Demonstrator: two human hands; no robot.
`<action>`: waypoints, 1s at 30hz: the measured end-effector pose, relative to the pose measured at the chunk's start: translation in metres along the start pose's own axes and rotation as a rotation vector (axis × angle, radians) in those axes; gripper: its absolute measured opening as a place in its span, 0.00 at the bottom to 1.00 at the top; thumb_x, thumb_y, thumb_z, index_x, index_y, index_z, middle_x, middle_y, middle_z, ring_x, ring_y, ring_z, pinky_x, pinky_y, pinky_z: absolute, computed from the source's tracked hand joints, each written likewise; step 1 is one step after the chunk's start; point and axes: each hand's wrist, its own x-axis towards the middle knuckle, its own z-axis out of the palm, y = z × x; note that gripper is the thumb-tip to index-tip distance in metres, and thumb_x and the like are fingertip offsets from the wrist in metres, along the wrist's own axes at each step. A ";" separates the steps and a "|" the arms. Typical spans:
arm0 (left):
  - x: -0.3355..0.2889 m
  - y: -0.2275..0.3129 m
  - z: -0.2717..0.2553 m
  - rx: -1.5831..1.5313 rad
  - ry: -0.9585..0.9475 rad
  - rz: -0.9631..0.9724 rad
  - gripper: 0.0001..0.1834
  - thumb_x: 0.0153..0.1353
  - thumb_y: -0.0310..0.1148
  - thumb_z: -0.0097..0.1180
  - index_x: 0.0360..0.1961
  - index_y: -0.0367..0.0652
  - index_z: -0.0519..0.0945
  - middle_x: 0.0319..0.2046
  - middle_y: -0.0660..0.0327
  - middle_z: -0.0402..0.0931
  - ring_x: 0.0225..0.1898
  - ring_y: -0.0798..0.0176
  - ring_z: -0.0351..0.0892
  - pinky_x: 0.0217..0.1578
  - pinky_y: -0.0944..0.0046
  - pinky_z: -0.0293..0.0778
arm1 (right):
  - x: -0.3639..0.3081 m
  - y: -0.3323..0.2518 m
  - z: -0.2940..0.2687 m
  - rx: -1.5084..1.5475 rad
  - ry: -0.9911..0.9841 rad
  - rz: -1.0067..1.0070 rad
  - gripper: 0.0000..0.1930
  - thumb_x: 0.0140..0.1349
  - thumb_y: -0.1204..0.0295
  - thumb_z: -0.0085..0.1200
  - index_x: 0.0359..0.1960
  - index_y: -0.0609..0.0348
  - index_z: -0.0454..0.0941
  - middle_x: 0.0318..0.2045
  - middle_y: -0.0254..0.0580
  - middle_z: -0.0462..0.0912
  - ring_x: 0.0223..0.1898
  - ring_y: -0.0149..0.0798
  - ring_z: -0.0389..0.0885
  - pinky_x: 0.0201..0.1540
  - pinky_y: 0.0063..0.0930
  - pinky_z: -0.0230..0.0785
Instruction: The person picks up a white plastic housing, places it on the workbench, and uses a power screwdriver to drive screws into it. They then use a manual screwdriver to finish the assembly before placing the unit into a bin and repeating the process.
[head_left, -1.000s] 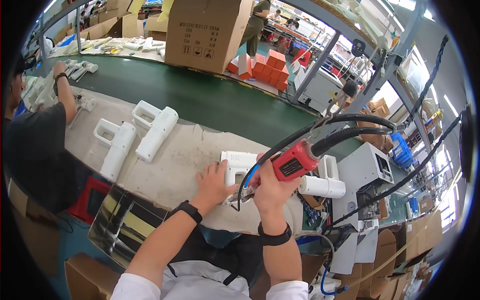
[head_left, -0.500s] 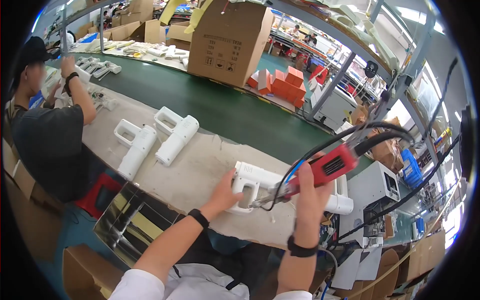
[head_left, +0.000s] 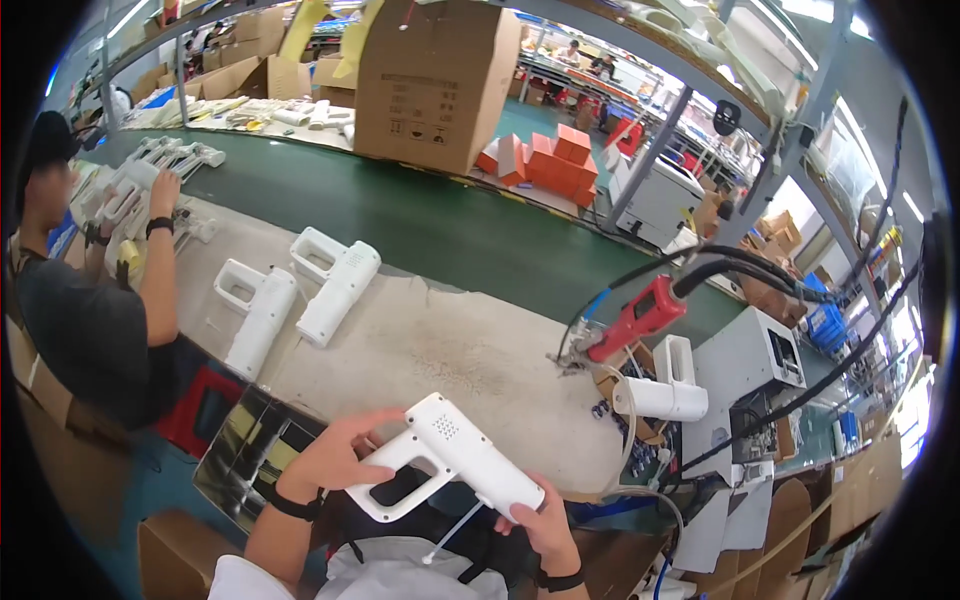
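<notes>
A white gun-shaped plastic housing [head_left: 470,455] with a loop handle and a speaker-like patch of holes is lifted at the table's near edge. My left hand [head_left: 340,458] is closed around its handle end, while my right hand [head_left: 540,522] grips the tip of the barrel. From its underside hangs a thin white cord [head_left: 455,532] with a small end piece. The red powered screwdriver [head_left: 637,318] stands apart from both hands, at the right of the table below its black hoses. Another white housing [head_left: 665,398] lies beside it.
Two more white housings [head_left: 262,318] [head_left: 338,290] lie on the left of the covered table [head_left: 450,350]. A co-worker [head_left: 90,270] at far left handles a similar white part. Behind runs a green belt [head_left: 400,220], with a large carton [head_left: 430,90] and orange boxes [head_left: 550,160] beyond.
My right hand has let go of the red screwdriver, which now hangs farther right. The housing has been lifted off the table toward me and turned, with both hands on it.
</notes>
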 end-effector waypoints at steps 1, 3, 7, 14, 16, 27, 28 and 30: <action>0.004 0.002 0.000 0.038 -0.004 -0.021 0.35 0.49 0.22 0.65 0.61 0.43 0.72 0.32 0.62 0.80 0.29 0.72 0.78 0.32 0.71 0.76 | -0.007 -0.001 -0.007 0.099 -0.037 0.006 0.33 0.50 0.77 0.65 0.58 0.69 0.64 0.40 0.53 0.80 0.27 0.43 0.82 0.23 0.31 0.74; 0.021 0.002 -0.013 0.197 0.259 -0.045 0.35 0.48 0.25 0.65 0.61 0.42 0.72 0.40 0.62 0.78 0.33 0.72 0.78 0.35 0.72 0.75 | -0.025 -0.003 -0.030 0.237 0.095 -0.061 0.29 0.45 0.76 0.65 0.51 0.74 0.70 0.36 0.53 0.81 0.22 0.43 0.80 0.17 0.31 0.72; 0.098 -0.094 -0.101 0.962 0.942 0.231 0.43 0.46 0.29 0.68 0.64 0.36 0.64 0.60 0.45 0.66 0.63 0.46 0.64 0.64 0.51 0.60 | -0.098 -0.013 -0.096 0.266 0.223 -0.048 0.30 0.44 0.72 0.66 0.50 0.74 0.73 0.38 0.54 0.82 0.22 0.43 0.81 0.15 0.30 0.72; 0.149 -0.164 -0.161 1.078 0.792 0.286 0.40 0.43 0.23 0.62 0.63 0.41 0.67 0.59 0.47 0.67 0.60 0.42 0.66 0.63 0.49 0.60 | -0.288 0.039 -0.181 0.231 0.666 -0.104 0.31 0.44 0.64 0.64 0.50 0.68 0.75 0.34 0.49 0.83 0.23 0.40 0.81 0.13 0.26 0.69; 0.148 -0.136 -0.123 0.973 0.726 0.102 0.40 0.44 0.24 0.62 0.63 0.41 0.66 0.60 0.46 0.65 0.60 0.41 0.64 0.62 0.49 0.60 | -0.358 0.082 -0.196 0.342 0.900 -0.115 0.30 0.45 0.63 0.62 0.50 0.68 0.75 0.34 0.48 0.83 0.24 0.41 0.82 0.13 0.27 0.69; 0.096 -0.033 0.048 0.796 0.076 0.078 0.50 0.35 0.25 0.67 0.66 0.44 0.62 0.69 0.47 0.49 0.68 0.41 0.54 0.67 0.53 0.52 | -0.462 0.156 -0.170 0.822 1.014 -0.187 0.28 0.65 0.51 0.44 0.52 0.66 0.73 0.36 0.50 0.84 0.29 0.42 0.84 0.25 0.26 0.74; 0.096 -0.027 0.043 1.027 0.035 0.208 0.50 0.33 0.26 0.68 0.65 0.45 0.65 0.69 0.48 0.51 0.68 0.39 0.53 0.67 0.50 0.51 | -0.445 0.146 -0.176 0.641 0.874 0.041 0.30 0.66 0.49 0.42 0.53 0.67 0.72 0.34 0.50 0.84 0.28 0.39 0.83 0.25 0.25 0.74; 0.109 -0.025 0.035 1.261 0.003 0.335 0.49 0.32 0.28 0.69 0.64 0.46 0.67 0.68 0.48 0.54 0.68 0.38 0.53 0.67 0.47 0.49 | -0.410 0.119 -0.188 0.450 0.713 0.258 0.32 0.67 0.47 0.40 0.54 0.69 0.72 0.33 0.50 0.85 0.28 0.36 0.83 0.25 0.24 0.73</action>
